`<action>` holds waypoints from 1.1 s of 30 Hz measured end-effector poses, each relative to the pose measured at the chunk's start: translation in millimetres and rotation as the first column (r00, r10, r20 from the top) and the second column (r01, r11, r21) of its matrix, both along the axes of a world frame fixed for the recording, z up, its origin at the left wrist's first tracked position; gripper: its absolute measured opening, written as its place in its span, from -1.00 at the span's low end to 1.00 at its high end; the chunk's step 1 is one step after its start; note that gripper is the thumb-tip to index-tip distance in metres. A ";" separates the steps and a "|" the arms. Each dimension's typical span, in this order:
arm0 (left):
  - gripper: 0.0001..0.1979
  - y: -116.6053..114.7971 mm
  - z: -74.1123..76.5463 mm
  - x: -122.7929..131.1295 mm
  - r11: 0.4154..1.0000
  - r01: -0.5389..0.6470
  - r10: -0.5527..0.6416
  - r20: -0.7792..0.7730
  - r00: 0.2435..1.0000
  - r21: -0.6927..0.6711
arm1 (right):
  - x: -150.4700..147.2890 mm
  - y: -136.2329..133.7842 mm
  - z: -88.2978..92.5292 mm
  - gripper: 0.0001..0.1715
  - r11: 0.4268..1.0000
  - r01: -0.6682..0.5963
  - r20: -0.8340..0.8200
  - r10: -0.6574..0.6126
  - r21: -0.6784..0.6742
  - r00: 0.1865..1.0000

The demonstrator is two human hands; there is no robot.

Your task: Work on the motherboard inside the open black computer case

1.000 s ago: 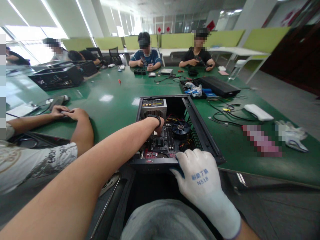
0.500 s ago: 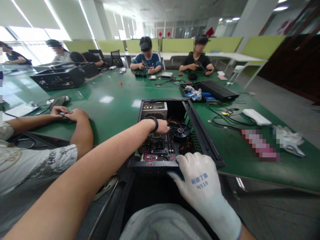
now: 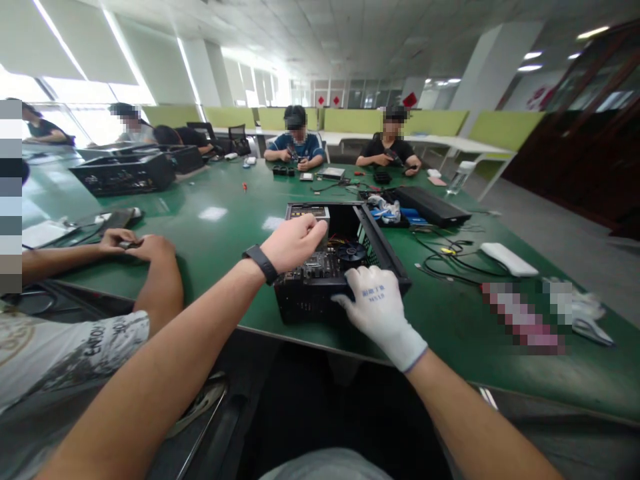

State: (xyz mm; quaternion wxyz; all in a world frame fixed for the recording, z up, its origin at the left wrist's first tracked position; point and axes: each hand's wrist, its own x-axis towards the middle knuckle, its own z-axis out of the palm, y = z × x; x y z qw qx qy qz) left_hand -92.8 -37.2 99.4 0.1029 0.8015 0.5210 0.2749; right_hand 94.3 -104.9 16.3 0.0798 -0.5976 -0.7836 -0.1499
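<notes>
An open black computer case [image 3: 305,303] lies on the table right in front of me. Inside it I see a motherboard [image 3: 313,267], a black round fan [image 3: 351,251] and a power supply [image 3: 323,212] at the far left corner. My left hand [image 3: 295,240], bare with a black band at the wrist, hovers over the left side of the case. Its fingers are curled, and whatever they may hold is hidden. My right hand [image 3: 375,293], in a white glove, grips the near edge of the case, fingers over the rim and thumb against the outer wall.
Left of me a person's hands [image 3: 133,243] hold a small object. Cables [image 3: 450,257], a white box [image 3: 509,259] and a glove [image 3: 590,307] lie to the right. Beyond the case sits a black tray [image 3: 425,205] with gloves. Two people work across the green table [image 3: 225,240].
My left hand has risen out of the case, up and toward the left. The case appears farther from me and lower in height, its near wall now showing. My right hand stays on its edge.
</notes>
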 end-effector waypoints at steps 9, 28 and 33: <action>-0.61 -12.4 -43.1 -19.5 0.996 0.025 -0.008 0.195 0.981 -0.083 | -13.0 158.2 7.9 -0.41 0.997 0.068 0.022 -0.067 -0.028 0.998; -0.61 -9.7 -107.8 -44.7 0.959 0.093 -0.004 0.313 0.950 -0.269 | -19.7 283.7 15.8 -0.51 0.993 0.090 0.064 -0.085 -0.076 0.994; -0.68 -15.5 -90.6 -47.4 0.965 0.069 0.014 0.310 0.951 -0.254 | -19.4 250.4 14.4 -0.50 0.995 0.068 0.064 -0.064 -0.066 0.996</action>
